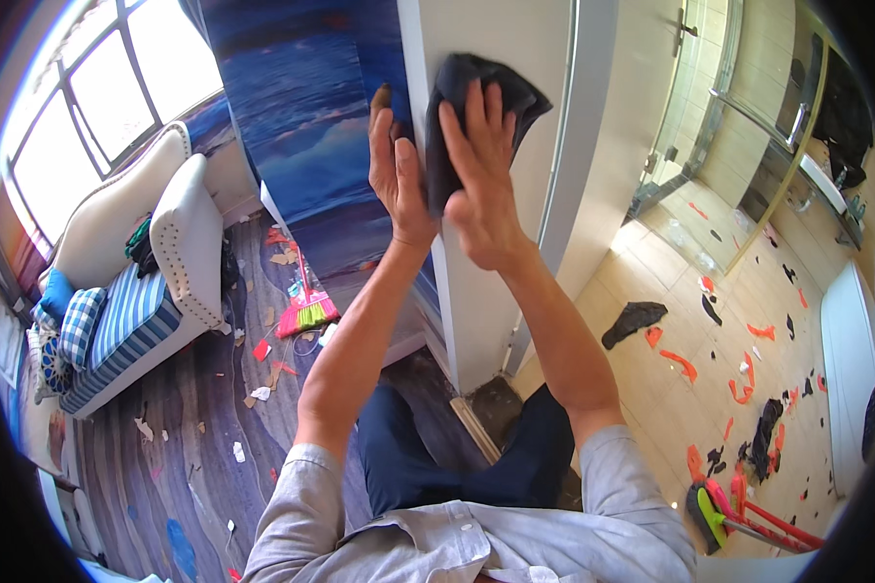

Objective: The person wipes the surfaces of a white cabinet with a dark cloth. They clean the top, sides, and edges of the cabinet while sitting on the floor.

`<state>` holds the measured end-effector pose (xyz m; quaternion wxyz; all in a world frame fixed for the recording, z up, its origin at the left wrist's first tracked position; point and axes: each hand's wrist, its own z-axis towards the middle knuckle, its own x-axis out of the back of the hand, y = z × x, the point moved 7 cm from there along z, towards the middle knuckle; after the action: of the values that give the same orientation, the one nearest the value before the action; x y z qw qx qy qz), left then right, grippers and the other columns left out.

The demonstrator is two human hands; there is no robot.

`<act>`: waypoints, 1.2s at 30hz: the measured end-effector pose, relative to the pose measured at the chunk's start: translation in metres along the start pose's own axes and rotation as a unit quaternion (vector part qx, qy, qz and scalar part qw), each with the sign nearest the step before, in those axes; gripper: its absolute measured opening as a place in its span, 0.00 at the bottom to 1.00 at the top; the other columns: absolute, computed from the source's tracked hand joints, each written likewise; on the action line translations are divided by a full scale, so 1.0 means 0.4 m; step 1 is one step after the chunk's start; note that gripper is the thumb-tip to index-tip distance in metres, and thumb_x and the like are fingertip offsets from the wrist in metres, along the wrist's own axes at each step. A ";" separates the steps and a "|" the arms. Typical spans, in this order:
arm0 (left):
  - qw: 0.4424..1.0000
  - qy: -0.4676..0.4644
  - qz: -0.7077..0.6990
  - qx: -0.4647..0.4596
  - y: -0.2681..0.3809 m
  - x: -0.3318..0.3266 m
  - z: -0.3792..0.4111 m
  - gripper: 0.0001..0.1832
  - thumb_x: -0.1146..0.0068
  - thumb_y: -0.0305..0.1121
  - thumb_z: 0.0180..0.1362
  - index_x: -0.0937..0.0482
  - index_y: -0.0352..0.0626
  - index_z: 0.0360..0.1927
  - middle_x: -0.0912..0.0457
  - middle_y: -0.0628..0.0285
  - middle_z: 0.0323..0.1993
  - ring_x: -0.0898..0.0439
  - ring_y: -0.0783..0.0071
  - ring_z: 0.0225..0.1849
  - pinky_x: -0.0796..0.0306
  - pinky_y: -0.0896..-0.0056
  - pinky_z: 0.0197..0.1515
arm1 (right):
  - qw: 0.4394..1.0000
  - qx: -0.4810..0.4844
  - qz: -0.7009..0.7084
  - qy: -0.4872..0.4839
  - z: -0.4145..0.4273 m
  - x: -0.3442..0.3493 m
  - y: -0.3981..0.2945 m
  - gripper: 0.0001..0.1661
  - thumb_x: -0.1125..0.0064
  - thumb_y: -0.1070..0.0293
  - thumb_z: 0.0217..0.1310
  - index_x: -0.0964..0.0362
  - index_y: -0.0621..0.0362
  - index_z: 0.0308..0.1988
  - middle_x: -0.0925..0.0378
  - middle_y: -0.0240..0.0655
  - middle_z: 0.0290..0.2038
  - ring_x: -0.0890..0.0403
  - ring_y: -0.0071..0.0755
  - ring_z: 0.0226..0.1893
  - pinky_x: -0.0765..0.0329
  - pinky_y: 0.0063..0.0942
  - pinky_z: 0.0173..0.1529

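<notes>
My right hand [485, 189] lies flat with fingers spread over a dark cloth [463, 73], pressing it to the white door jamb [474, 321]. The cloth's far corner sticks out to the right of my fingers. My left hand [401, 182] is beside it at the jamb's left edge, in front of the blue sea-picture wall covering [299, 131]. Its fingers point up, and one fingertip looks dark. Whether the left palm touches the edge or the cloth is hard to tell.
Left, a cream sofa [171, 240] with striped seat and cushions stands under a window [113, 80]; a pink broom [308, 313] lies amid scraps. Right, tiles bear black and orange scraps [678, 364], a brush [707, 517] and a glass door [765, 131]. A threshold [474, 430] crosses below.
</notes>
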<state>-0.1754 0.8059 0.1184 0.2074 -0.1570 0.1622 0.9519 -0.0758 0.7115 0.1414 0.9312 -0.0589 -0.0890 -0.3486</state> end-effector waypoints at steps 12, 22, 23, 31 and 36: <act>0.990 0.116 -0.051 0.062 -0.046 0.037 -0.004 0.21 0.53 0.39 0.73 0.27 0.37 0.63 0.26 0.52 0.65 0.30 0.61 0.68 0.37 0.55 0.67 | 0.986 -0.027 -0.125 0.108 -0.234 -0.056 0.027 0.32 0.49 0.69 0.69 0.40 0.66 0.69 0.39 0.61 0.70 0.41 0.70 0.72 0.49 0.63 0.73; 0.975 0.112 -0.132 0.138 -0.059 0.044 -0.028 0.20 0.54 0.35 0.73 0.27 0.32 0.62 0.25 0.53 0.63 0.27 0.67 0.63 0.37 0.66 0.68 | 0.956 0.028 -0.273 0.103 0.122 -0.041 -0.045 0.38 0.43 0.67 0.64 0.43 0.67 0.69 0.42 0.58 0.72 0.42 0.70 0.71 0.46 0.63 0.71; 0.971 0.103 -0.155 0.150 -0.060 0.047 -0.035 0.20 0.54 0.35 0.73 0.27 0.32 0.62 0.25 0.53 0.63 0.27 0.67 0.63 0.37 0.66 0.68 | 0.954 0.010 -0.282 0.099 0.129 -0.039 -0.061 0.36 0.41 0.69 0.61 0.37 0.69 0.66 0.41 0.57 0.71 0.40 0.68 0.70 0.43 0.61 0.71; 0.970 0.100 -0.117 0.190 -0.084 0.128 -0.160 0.21 0.53 0.34 0.72 0.29 0.33 0.64 0.28 0.49 0.67 0.32 0.57 0.70 0.39 0.51 0.71 | 0.957 -0.052 -0.279 0.054 -0.203 -0.129 0.014 0.43 0.39 0.59 0.62 0.45 0.64 0.71 0.47 0.64 0.71 0.47 0.78 0.71 0.51 0.70 0.71; 0.970 0.061 -0.005 0.236 -0.086 0.152 -0.235 0.26 0.52 0.37 0.72 0.32 0.31 0.68 0.31 0.50 0.70 0.36 0.60 0.73 0.45 0.56 0.74 | 0.959 -0.077 -0.270 0.040 -0.483 -0.186 0.029 0.42 0.42 0.58 0.66 0.48 0.66 0.71 0.48 0.65 0.71 0.47 0.80 0.71 0.51 0.72 0.71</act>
<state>-0.1909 0.8214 0.0032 0.2333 -0.1627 0.3936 0.8741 -0.0991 0.7347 -0.0631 0.7975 -0.0905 -0.0372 -0.5953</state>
